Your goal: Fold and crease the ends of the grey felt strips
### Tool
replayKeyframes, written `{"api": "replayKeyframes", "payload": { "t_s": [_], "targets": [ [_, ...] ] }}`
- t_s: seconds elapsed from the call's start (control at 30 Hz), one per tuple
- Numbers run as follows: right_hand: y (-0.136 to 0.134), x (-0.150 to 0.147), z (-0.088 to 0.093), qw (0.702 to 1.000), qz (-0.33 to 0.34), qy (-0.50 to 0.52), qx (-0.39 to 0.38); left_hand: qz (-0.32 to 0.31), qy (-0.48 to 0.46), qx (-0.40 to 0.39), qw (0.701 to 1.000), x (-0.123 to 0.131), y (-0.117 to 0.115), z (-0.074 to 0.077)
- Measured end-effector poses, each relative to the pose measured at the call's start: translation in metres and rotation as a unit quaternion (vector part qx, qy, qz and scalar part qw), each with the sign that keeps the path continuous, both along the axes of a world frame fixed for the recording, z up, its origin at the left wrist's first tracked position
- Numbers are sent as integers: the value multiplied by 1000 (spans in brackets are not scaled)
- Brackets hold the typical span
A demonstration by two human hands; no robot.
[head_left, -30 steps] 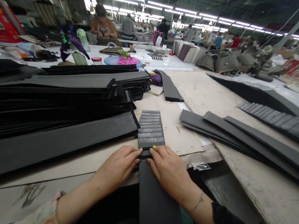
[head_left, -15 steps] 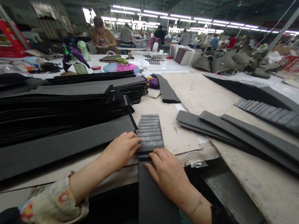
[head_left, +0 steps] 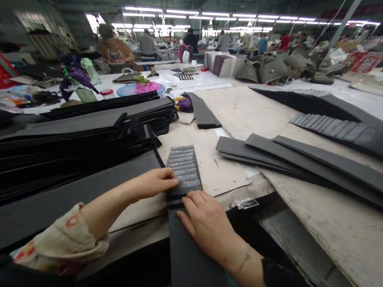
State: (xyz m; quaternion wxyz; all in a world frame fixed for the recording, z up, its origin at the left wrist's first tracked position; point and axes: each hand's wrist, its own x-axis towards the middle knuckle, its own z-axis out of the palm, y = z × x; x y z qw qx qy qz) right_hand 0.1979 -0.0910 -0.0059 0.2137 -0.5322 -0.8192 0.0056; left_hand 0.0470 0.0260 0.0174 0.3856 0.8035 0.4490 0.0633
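Dark strip (head_left: 194, 276) lies across the bench (head_left: 241, 108)'s near edge; left grip (head_left: 159, 181) has slid from its black band (head_left: 175, 205) to the ribbed ends (head_left: 184, 163), fingertips pinched, on what I can't tell; only the right grip (head_left: 206, 222), loosely spread, rests at the band.

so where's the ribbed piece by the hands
In the head view, the ribbed piece lies just below centre, beyond the right hand, with the left hand at its left edge.
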Motion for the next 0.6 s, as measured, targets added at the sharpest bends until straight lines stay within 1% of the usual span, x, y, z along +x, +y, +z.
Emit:
{"api": "replayKeyframes", "payload": {
  "t_s": [0.03,0.1,0.23,0.3,0.37,0.5,0.6],
  "targets": [
    [0,0,-1,1000,0,1,0,1,-20,-26,999,2,2,0],
    [0,1,-1,1000,-2,2,4,-9,-45,-45,998,11,3,0],
    [1,1,-2,1000,-5,4,0,-60,-39,-12,997,34,-1,0],
    [1,2,-3,1000,-4,4,-6,-73,-24,15,997,41,-3,-1],
    [1,2,-3,1000,-2,4,-7,-77,0,58,995,43,-4,-3],
    [1,2,-5,1000,-2,11,3,-91,44,160,982,39,-6,-7],
    [1,2,-6,1000,-5,22,10,-105,51,205,972,38,-13,-6]
  ]
}}
